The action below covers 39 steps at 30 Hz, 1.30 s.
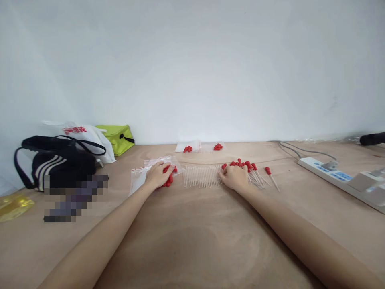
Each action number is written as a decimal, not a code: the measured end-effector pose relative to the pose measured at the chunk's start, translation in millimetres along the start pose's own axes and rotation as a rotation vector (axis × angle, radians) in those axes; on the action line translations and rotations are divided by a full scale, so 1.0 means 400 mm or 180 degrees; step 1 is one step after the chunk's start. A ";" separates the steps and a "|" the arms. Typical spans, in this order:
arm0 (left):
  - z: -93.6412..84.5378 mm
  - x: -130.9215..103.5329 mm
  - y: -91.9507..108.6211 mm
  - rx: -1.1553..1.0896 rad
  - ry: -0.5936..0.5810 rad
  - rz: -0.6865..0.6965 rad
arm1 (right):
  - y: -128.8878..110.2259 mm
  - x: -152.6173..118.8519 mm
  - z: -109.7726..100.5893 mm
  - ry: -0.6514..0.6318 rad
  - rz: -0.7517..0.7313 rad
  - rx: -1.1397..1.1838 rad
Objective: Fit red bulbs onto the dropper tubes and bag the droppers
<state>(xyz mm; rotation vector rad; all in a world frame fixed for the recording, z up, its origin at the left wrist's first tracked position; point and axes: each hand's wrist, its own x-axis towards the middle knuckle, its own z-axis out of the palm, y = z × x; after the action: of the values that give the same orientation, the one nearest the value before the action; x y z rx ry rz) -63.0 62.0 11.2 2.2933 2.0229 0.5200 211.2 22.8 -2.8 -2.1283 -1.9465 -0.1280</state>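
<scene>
My left hand (pixel 156 176) rests with bent fingers on a small pile of red rubber bulbs (pixel 169 181), which lies on clear zip bags (pixel 136 178); whether a bulb is pinched is hidden. Several thin, clear dropper tubes (pixel 201 176) lie side by side in a row between my hands. At the right end of that row my right hand (pixel 235 177) is closed, its fingertips down by the last tubes, and what they grip is hidden. Just beyond and right of it lie droppers with red bulbs (pixel 254 170) fitted on their tubes. One such dropper (pixel 272 178) lies apart.
Near the wall, small bags (pixel 194 144) lie with more red bulbs (pixel 218 147). On the left stand a black striped bag (pixel 64 166), a white plastic bag (pixel 99 142) and a lime-green bag (pixel 116 138). A power strip (pixel 331 174) with cables lies on the right.
</scene>
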 end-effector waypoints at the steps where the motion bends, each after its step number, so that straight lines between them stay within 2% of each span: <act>1: 0.006 -0.002 0.008 -0.0042 0.0009 0.0074 | -0.005 0.004 -0.002 -0.0097 0.0054 -0.0003; 5: 0.022 -0.005 0.049 0.0022 0.0160 -0.0002 | -0.011 0.015 -0.013 -0.0310 0.0170 -0.0040; 8: 0.024 -0.008 0.074 0.0033 0.0052 -0.0096 | -0.010 0.019 -0.021 -0.0405 0.0268 -0.0052; 13: 0.014 -0.023 0.090 -0.0048 -0.0009 -0.0123 | -0.007 0.015 -0.021 -0.0298 0.0249 -0.0022; 16: 0.002 -0.034 0.095 0.0074 0.0266 0.0089 | -0.003 0.011 -0.014 -0.0102 0.0227 0.0008; 20: -0.008 -0.049 0.109 0.0204 0.0521 0.0669 | 0.010 -0.004 -0.004 0.0216 0.0164 0.0188; 24: 0.006 -0.061 0.122 0.0403 0.0563 0.0770 | 0.031 -0.044 0.008 0.0771 -0.0081 0.0457; 27: 0.026 -0.065 0.125 0.0422 0.0684 0.0723 | 0.048 -0.080 0.016 0.0977 -0.0324 0.0612; 30: 0.035 -0.065 0.126 0.0357 0.0816 0.0735 | 0.061 -0.103 0.022 0.1079 -0.0484 0.0667; 34: 0.027 -0.067 0.134 0.0087 0.1052 0.0887 | 0.070 -0.103 0.031 0.1163 -0.0686 0.0722; 36: 0.023 -0.075 0.142 -0.0216 0.1148 0.1100 | 0.071 -0.099 0.037 0.1144 -0.0890 0.0918; 39: 0.032 -0.095 0.157 -0.0692 0.1097 0.1509 | 0.067 -0.097 0.042 0.0990 -0.1293 0.1363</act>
<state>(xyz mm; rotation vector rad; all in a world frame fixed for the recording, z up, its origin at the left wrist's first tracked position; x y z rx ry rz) -3.0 18.2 6.4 2.6803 1.4088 1.1670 231.9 -12.8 -31.4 -1.3468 -1.9721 -0.0975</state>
